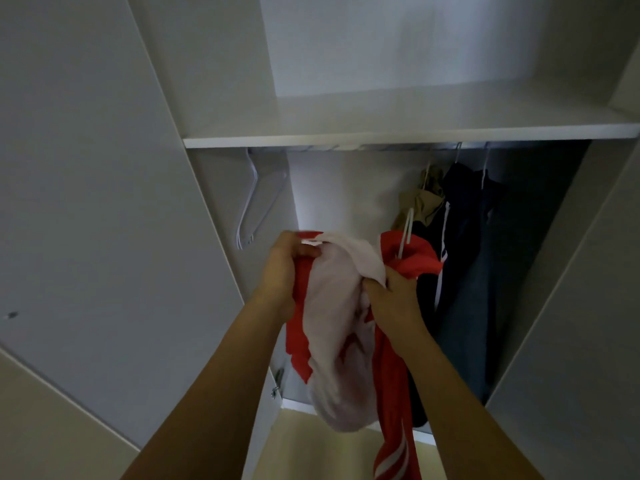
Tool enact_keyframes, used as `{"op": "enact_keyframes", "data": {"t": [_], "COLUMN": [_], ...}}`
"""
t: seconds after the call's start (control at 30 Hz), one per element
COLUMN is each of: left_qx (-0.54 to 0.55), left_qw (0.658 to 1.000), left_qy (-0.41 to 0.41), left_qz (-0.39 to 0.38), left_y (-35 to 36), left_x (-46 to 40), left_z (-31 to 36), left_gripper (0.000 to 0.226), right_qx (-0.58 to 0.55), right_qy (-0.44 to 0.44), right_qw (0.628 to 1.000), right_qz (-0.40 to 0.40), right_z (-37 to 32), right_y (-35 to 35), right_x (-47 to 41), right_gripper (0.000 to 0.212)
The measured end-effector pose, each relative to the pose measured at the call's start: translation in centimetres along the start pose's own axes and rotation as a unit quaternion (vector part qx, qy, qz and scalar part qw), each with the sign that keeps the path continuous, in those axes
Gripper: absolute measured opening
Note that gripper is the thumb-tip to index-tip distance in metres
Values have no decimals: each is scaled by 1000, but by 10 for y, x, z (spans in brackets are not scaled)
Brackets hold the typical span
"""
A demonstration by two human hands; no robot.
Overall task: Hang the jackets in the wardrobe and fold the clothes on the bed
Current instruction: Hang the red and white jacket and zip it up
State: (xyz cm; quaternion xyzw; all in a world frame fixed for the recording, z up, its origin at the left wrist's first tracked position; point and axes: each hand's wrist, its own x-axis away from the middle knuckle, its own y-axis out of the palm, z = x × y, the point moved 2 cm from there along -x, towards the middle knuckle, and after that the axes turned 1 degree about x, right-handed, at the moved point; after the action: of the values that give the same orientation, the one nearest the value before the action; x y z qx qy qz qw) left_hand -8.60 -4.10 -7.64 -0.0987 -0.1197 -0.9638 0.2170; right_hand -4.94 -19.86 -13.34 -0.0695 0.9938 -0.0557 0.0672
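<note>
Jacket (391,341), red with pale lining, bunched, hanging long axis vertical; left hand (282,268) and right hand (393,299) both grip collar. Rail (381,146) above; empty hangers (254,206) up-left, nearer left hand.

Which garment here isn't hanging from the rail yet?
The red jacket with the pale lining, gripped by the left hand and right hand. The beige and dark ones hang from the rail.

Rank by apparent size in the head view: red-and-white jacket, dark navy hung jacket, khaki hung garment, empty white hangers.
1. Red-and-white jacket, though nearest the camera
2. Dark navy hung jacket
3. Empty white hangers and khaki hung garment: too alike to rank
</note>
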Motion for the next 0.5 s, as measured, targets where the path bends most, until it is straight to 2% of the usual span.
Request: {"op": "enact_keyframes", "data": {"t": [0.07, 0.1, 0.2, 0.3, 0.33, 0.37, 0.47, 0.5], "left_qx": [-34, -55, -150, -315, -387, -468, -672, -703], "left_qw": [999, 998, 973, 906, 870, 820, 619, 568], "left_qy": [14, 31, 144, 266, 297, 329, 382, 389], "left_qz": [5, 25, 103, 99, 69, 22, -143, -180], "left_y": [2, 3, 6, -1, -4, -6, -5, -3], "left_x": [-3, -5, -10, -13, -13, -12, -4, 1], "left_z": [9, 11, 17, 29, 34, 39, 44, 44], "left_gripper": [46, 49, 21, 22, 21, 19, 22, 24], "right_qx": [17, 24, 32, -31, -87, -140, -230, -238], "right_qy": [-7, -12, -17, 41, 77, 106, 138, 132], "right_qw": [1000, 1000, 999, 993, 985, 976, 961, 960], "right_qz": [4, 6, -17, -106, -127, -125, -72, -72], "right_z": [2, 1, -1, -4, -5, -6, -13, -16], "right_y": [1, 2, 1, -9, -14, -21, -41, -44], "right_x": [5, 7, 10, 13, 14, 14, 6, 4], "right_gripper": [24, 22, 12, 22, 27, 30, 39, 43]}}
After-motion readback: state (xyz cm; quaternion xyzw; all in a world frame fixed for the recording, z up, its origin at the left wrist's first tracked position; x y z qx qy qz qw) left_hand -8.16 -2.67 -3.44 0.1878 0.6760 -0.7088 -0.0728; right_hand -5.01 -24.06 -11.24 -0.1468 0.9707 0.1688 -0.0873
